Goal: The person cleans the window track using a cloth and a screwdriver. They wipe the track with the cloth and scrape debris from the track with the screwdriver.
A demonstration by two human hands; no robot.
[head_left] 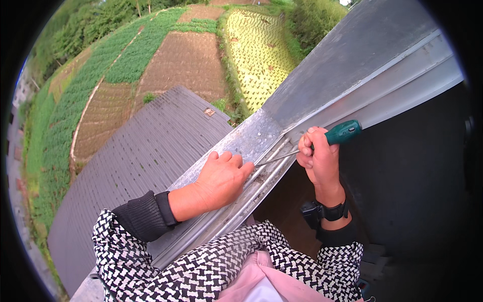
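My right hand [319, 156] is closed around a screwdriver with a dark green handle [343, 132], above the inner edge of an aluminium window frame. From the fist, the thin metal shaft [277, 158] slants down left across the sliding track [261, 180]. Its far end reaches the thumb side of my left hand [222, 179], where the tip is hidden. That left hand lies palm down over the grey metal sill [249, 139], with its fingers bent. Whether its fingers pinch anything is hidden from me. Dirt lines the track's grooves.
Beyond the sill, a corrugated grey roof [151, 139] lies well below, with crop fields [196, 60] behind it. An upright frame member [396, 75] rises on the right. A dark panel [407, 181] fills the inner side. A black device is strapped to my right wrist [313, 214].
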